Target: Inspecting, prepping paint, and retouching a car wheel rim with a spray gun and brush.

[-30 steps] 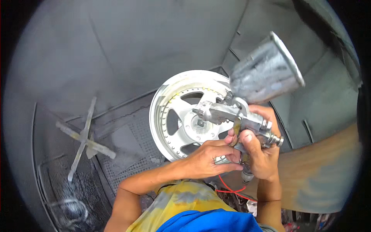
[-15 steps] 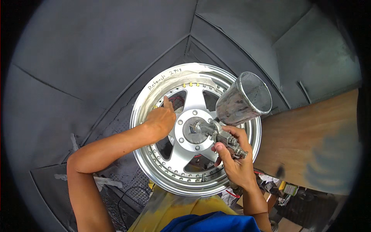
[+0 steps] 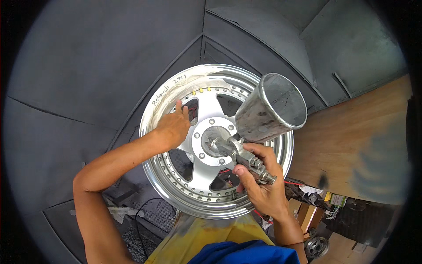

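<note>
A silver five-spoke car wheel [image 3: 210,105] lies face up before me. Pale masking paper [image 3: 160,97] with handwriting covers its upper left rim, and a few small yellow plugs [image 3: 201,89] sit along the inner edge there. My left hand [image 3: 172,129] is over the wheel's left side, fingers stretched toward the bolt ring by the masking; whether the tips touch is hard to see. Wrapped round a metal spray gun [image 3: 246,160], my right hand [image 3: 266,187] holds it above the hub, its nozzle pointing left. A large paint-stained metal cup [image 3: 268,112] tilts atop the gun.
Dark grey panels [image 3: 110,57] rise behind and to the left. A plywood board [image 3: 347,136] stands at the right, with clutter and a smaller wheel [image 3: 316,247] below it. A black cable [image 3: 138,220] lies at lower left, beside yellow cloth [image 3: 211,231] near my body.
The whole view has shifted, so the wheel sits slightly further left and up. My left fingers have spread a little near the bolt ring. The spray gun stays over the hub.
</note>
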Motion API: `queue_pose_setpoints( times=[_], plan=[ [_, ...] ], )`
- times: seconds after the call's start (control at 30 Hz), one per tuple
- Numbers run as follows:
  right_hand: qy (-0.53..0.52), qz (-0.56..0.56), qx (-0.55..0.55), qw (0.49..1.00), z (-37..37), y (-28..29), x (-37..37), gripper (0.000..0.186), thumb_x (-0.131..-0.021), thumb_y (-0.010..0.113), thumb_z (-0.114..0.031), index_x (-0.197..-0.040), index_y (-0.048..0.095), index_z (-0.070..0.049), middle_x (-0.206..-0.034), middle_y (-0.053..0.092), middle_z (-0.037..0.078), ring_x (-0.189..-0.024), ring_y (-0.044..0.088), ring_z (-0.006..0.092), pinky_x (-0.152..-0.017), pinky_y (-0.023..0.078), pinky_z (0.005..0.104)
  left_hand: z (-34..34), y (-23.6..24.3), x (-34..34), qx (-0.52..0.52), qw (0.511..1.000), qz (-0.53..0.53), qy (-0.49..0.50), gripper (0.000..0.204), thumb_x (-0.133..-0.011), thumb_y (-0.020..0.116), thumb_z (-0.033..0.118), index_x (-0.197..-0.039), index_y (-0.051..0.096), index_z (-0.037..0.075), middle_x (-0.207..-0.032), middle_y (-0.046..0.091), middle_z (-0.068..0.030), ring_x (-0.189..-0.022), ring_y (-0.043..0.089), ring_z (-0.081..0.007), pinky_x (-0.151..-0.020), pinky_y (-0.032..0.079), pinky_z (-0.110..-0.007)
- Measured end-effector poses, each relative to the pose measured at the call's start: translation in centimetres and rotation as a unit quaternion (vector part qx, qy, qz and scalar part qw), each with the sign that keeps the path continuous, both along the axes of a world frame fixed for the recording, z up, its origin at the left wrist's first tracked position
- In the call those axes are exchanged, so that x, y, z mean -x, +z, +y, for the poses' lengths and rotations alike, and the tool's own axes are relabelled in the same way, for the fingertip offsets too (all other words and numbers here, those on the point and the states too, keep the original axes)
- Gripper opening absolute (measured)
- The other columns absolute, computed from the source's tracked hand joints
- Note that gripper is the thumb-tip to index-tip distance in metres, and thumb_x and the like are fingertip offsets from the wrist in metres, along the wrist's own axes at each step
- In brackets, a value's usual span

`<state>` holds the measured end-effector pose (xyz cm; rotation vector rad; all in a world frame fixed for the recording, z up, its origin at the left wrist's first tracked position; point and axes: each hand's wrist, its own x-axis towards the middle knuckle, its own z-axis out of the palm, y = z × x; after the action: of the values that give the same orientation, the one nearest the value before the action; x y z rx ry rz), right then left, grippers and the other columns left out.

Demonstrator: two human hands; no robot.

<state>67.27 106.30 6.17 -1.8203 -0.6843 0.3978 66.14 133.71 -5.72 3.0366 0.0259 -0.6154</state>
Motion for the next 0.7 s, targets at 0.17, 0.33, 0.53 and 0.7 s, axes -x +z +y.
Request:
queue_pose_setpoints(
  times=[0.17, 0.33, 0.53, 0.7],
  plan=[
    [-0.011, 0.061, -0.03, 0.998, -1.0, -1.7, -1.0, 0.04, -0.091, 0.074, -0.008, -0.126, 0.056, 0.001, -0.098, 0.067, 0.016, -0.083, 0.067, 0.0203, -0.072, 0.053, 0.0308, -1.2, 0.6, -1.1, -0.02, 1.0, 0.016, 0.007, 0.045, -0.1, 0.053, 0.016, -0.128, 0.05, -0.019, -0.132, 0.047, -0.0469, -0.087, 0.071, -0.044, -0.08, 0.058, -0.045],
    [0.033, 0.123, -0.006, 0.992, -2.3, -0.2, -4.7, 0.041, -0.09, 0.075, -0.01, -0.125, 0.057, 0.004, -0.104, 0.067, 0.017, -0.088, 0.068, 0.0238, -0.078, 0.053, 0.033, -2.0, 8.7, -3.6, 0.138, 0.988, -0.01, 0.072, 0.032, -0.097, 0.057, 0.015, -0.115, 0.062, -0.011, -0.105, 0.065, -0.0344, -0.085, 0.071, -0.0395, -0.075, 0.055, -0.046],
    [0.077, 0.184, 0.023, 0.98, -3.0, -0.3, -6.0, 0.04, -0.092, 0.073, -0.011, -0.126, 0.057, 0.003, -0.109, 0.068, 0.019, -0.094, 0.069, 0.0272, -0.083, 0.054, 0.0356, 0.1, 10.7, -1.4, 0.183, 0.906, -0.287, 0.252, 0.034, -0.097, 0.063, 0.02, -0.115, 0.066, -0.01, -0.09, 0.071, -0.022, -0.079, 0.07, -0.028, -0.072, 0.054, -0.039],
    [0.083, 0.21, 0.059, 0.972, -2.9, 0.0, -7.3, 0.039, -0.092, 0.073, -0.012, -0.125, 0.057, 0.003, -0.109, 0.067, 0.02, -0.094, 0.068, 0.0277, -0.082, 0.054, 0.0358, -0.1, 9.5, -1.5, 0.331, 0.861, -0.192, 0.336, 0.038, -0.095, 0.067, 0.011, -0.127, 0.063, -0.009, -0.094, 0.074, -0.0151, -0.082, 0.068, -0.0157, -0.077, 0.055, -0.032]
  ],
)
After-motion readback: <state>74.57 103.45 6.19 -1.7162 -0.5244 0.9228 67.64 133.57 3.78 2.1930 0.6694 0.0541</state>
